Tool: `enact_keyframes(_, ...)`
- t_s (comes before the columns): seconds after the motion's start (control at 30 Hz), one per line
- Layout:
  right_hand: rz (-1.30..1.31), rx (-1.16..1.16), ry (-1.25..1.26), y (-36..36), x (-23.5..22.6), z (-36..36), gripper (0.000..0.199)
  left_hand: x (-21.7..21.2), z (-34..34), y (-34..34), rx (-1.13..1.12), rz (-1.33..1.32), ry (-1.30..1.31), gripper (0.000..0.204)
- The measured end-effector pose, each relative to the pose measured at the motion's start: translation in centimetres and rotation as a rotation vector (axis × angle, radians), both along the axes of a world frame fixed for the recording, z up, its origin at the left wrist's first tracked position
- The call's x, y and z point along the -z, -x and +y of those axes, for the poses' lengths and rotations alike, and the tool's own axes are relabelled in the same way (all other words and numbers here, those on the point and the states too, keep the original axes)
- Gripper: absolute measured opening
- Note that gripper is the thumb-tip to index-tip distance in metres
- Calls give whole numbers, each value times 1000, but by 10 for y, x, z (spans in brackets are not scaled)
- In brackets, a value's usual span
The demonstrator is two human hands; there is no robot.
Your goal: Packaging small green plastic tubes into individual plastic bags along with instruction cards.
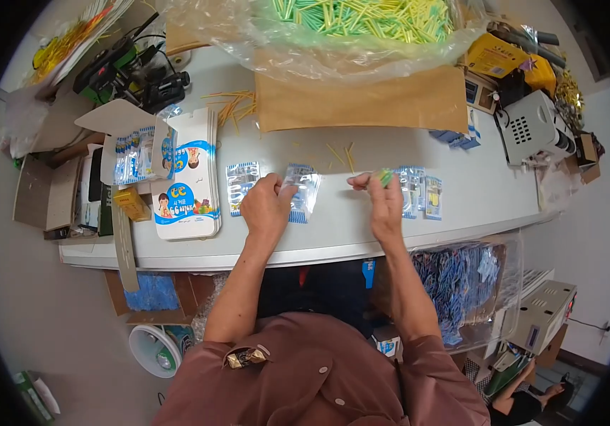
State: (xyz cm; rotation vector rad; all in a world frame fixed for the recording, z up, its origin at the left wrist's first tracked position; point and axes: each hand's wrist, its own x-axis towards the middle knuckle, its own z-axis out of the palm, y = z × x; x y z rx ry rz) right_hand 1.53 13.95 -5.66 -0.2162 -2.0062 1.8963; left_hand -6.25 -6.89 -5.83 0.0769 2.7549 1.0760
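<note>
Over the white table, my left hand is closed, its thumb and fingers pinching the edge of a small clear-and-blue plastic packet. Another such packet lies flat just to its left. My right hand holds a small bunch of short green and yellow sticks upright between its fingers. Beside and partly behind that hand lie more packets. A few loose yellow sticks rest on the table between my hands and the big box.
A large carton, lined with clear plastic, holds many green and yellow sticks at the back. On the left stand an open white box of packets and stacked printed cartons. Below the table's right edge sits a clear bin of blue packets.
</note>
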Motion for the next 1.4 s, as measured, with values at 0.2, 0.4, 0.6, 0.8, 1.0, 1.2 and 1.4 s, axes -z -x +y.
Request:
enact_keyframes(0.2,-161,-57,-227,-3,25,-5,23,4,-5,-12,66,362,175,17)
enact_keyframes(0.4,-225,-85,-269,-3,32,2,23,-7,-13,-11,-10,569,-126,15)
enact_keyframes(0.6,-100,54,303,16,27,22,22,-16,-4,-18,-183,37,-782,21)
enact_keyframes(0.8,91,-28,845,11,1,27,19,-25,17,-30,-34,-237,-803,19)
enact_keyframes(1.0,178,-24,892,5,-15,19,16,-25,22,-32,367,-471,-704,28)
enact_keyframes(1.2,289,-57,783,7,-34,-2,16,-22,13,-29,528,-618,-683,23)
enact_keyframes(1.4,240,-128,697,2,-44,-32,16,-20,-2,-31,554,-645,-740,25)
